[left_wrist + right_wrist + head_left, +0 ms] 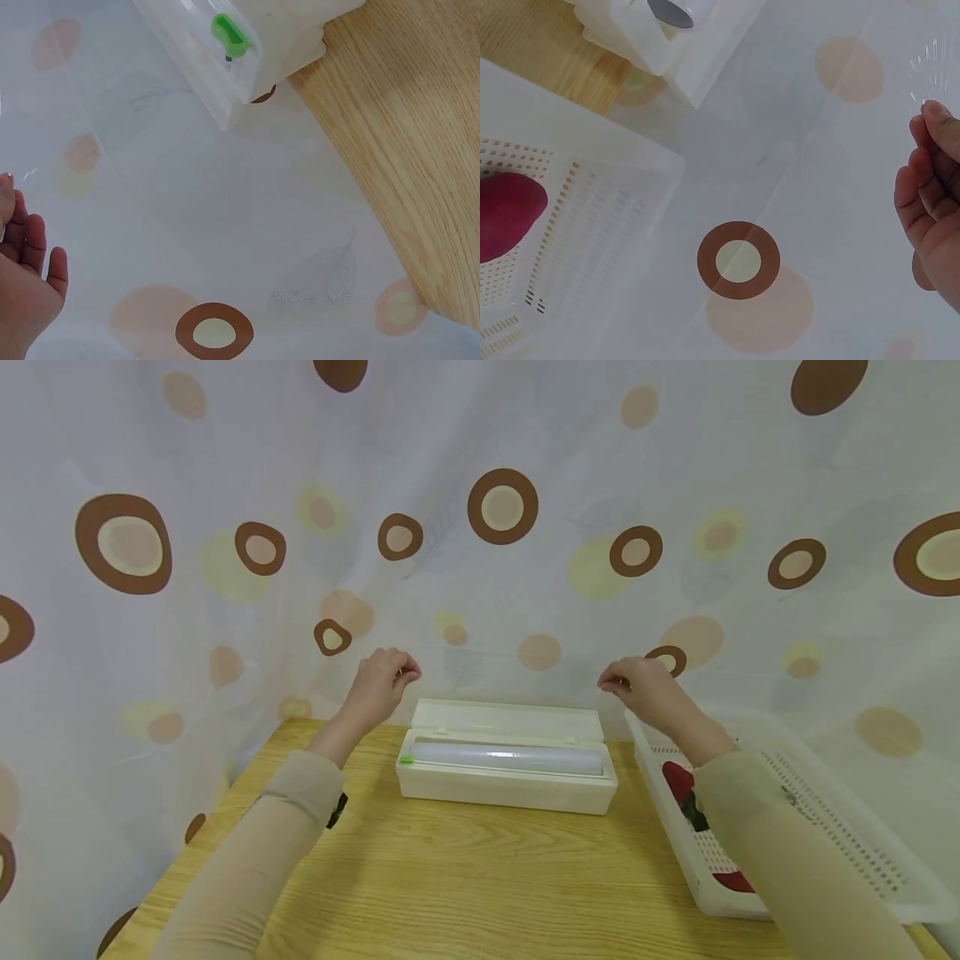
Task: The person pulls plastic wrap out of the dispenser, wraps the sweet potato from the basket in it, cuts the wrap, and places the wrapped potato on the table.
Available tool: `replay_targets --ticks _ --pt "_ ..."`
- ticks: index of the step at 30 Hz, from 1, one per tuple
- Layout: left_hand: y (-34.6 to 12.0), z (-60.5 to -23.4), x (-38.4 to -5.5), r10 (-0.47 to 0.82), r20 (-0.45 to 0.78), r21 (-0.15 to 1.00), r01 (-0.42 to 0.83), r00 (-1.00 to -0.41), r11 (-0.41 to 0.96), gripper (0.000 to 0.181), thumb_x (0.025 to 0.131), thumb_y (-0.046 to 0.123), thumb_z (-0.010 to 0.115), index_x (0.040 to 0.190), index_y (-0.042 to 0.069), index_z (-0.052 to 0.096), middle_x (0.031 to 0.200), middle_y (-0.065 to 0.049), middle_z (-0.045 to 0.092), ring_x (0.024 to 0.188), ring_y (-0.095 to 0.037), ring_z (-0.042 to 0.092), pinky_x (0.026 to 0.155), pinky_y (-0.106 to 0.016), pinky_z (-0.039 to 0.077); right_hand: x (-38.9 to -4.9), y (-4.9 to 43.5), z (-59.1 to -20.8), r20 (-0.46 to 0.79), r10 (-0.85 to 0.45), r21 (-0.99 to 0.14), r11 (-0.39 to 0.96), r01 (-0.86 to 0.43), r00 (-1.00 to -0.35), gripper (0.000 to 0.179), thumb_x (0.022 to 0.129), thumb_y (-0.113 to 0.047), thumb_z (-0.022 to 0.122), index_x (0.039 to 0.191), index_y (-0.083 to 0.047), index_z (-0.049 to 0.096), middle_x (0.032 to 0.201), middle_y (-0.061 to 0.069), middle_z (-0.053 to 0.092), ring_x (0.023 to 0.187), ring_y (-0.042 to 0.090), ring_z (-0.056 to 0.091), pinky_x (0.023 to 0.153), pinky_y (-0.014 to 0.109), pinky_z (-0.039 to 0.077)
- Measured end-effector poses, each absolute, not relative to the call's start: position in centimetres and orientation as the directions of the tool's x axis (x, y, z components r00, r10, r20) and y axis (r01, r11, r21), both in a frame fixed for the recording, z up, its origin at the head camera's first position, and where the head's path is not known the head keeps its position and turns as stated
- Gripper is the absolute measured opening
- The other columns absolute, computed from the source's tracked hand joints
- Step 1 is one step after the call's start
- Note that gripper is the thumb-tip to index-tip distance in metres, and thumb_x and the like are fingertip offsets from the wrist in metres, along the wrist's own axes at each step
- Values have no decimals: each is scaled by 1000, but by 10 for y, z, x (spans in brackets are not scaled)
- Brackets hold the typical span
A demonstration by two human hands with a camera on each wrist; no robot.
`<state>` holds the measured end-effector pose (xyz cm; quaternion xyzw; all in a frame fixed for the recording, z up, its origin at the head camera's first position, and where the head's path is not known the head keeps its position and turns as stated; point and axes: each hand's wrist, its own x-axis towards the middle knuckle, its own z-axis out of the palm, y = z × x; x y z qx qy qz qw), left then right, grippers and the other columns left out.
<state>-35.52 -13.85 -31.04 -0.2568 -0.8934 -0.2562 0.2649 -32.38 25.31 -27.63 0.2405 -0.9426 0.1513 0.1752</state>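
Note:
My left hand point(381, 683) and right hand point(643, 688) are raised at about the same height, above and to either side of a white cling film dispenser point(502, 792). Between them stretches a clear sheet of cling film point(933, 67), hard to make out except for bright creases at the right fingertips. Each hand pinches one side of it between thumb and forefinger. The dispenser's lid point(510, 718) is up, and a pale roll point(510, 757) lies inside. A green slide cutter point(229, 36) sits at the left end of its front edge.
A white perforated basket point(675, 852) stands at the right, under my right forearm. In it lie smooth dark red rounded things point(508, 214) and something black point(694, 812). A dotted curtain point(450, 443) hangs behind the wooden table point(465, 885).

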Motion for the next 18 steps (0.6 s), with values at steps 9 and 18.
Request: replay_targets --ticks 9,18 --pt "-138 -305 -357 323 628 310 608 -708 731 8 90 13 62 90 6 66 86 -9 61 81 -26 50 78 -45 37 -326 255 -271 453 -398 -168 841 -515 -798 7 87 -5 65 92 -3 70 90 13 70 81 28 65 73 43 52" --pt "-139 -299 -357 315 636 312 608 -705 730 9 90 13 62 90 5 66 86 -10 61 81 -27 49 78 -46 37 -326 253 -265 458 -400 -163 840 -517 -794 7 88 -6 65 91 -2 70 89 14 69 80 28 63 73 44 51"
